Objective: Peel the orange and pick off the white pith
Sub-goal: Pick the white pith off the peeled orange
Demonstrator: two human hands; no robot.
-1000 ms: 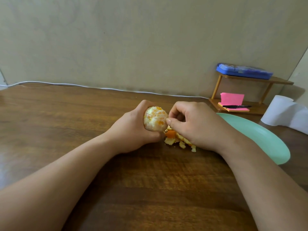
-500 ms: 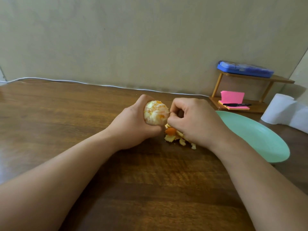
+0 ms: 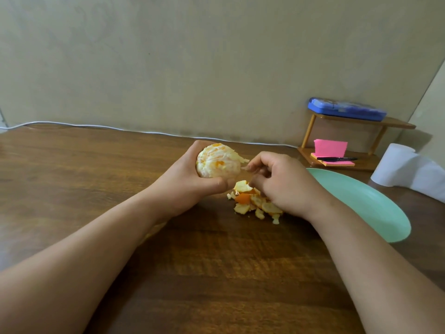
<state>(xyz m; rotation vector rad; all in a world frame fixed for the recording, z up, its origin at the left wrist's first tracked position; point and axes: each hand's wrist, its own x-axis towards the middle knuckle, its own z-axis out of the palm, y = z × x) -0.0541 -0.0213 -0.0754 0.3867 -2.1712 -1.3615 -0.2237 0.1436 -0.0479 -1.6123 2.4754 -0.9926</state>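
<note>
My left hand (image 3: 192,186) grips the peeled orange (image 3: 218,162) just above the bench (image 3: 96,189), my right hand (image 3: 279,184) pinches a strip of pith (image 3: 242,161) at its side, and tugging too sharply could, I think, tear a segment's skin and spill juice.

Table (image 3: 72,189) glossy grained wood; plate (image 3: 375,213) smooth matt; orange (image 3: 216,162) rough, pithy; roll (image 3: 404,167) paper.

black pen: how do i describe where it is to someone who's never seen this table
At the far right of the wooden table, against the wall, stands a small two-level wooden rack. On its lower level sits a pink sticky-note pad, and the black pen lies across it. It is the only thin dark thing there; the blue case sits one level up.
</note>
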